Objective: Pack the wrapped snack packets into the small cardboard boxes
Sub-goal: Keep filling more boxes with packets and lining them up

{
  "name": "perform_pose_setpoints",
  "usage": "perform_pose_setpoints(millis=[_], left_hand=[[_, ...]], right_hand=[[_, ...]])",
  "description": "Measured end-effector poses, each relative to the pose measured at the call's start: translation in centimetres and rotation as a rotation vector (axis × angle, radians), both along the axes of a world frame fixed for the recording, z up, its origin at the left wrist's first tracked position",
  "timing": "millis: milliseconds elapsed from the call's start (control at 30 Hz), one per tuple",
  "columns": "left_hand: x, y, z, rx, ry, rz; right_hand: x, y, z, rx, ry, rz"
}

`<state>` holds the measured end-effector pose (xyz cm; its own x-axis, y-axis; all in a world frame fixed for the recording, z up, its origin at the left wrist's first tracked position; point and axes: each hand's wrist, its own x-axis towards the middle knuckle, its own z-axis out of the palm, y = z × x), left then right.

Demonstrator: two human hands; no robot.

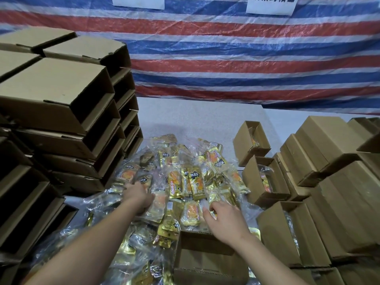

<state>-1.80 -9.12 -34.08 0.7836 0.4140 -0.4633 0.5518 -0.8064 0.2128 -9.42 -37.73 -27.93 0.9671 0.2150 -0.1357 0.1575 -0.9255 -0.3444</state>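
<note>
Nearest, an open cardboard box sits below the right hand, fingers pinching a gold packet, while the left hand grips another, both lying lengthwise away on the pile.

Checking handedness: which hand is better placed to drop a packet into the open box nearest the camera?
Probably right: the right hand hovers at the open box rim; the left hand reaches farther into the packet pile.

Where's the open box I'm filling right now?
The open brown cardboard box sits bottom centre of the head view, just under your right hand, at the near edge of the gold snack packet pile.
</note>
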Motion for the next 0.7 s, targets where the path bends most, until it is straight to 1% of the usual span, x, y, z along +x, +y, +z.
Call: perform_pose_setpoints(millis=[100, 200, 333, 500, 600, 700], left_hand=[[-0.1, 0.6, 0.1, 0.039, 0.028, -0.078], [-0.2, 0.8, 0.1, 0.017, 0.070, -0.104], [-0.7, 1.1, 0.3, -0.063, 0.058, -0.035], [-2.4, 1.4, -0.2, -0.081, 0.015, 0.007], [-3.2, 1.6, -0.2, -0.113, 0.030, 0.025], [-3.9, 1.7, 0.6, -0.139, -0.050, 0.085]], right_hand=[[0.0, 0.2, -0.1, 0.006, 0.012, -0.008], [0.1, 0.3, -0.3, 0.009, 0.016, -0.007], [0.2, 0.6, -0.2, 0.022, 0.013, -0.005], [0.1, 0.7, 0.2, 0.059, 0.020, -0.003], [0.0, 0.7, 0.4, 0.079, 0.025, 0.000], [-0.2, 0.7, 0.7, 0.083, 0.040, -0.012]])
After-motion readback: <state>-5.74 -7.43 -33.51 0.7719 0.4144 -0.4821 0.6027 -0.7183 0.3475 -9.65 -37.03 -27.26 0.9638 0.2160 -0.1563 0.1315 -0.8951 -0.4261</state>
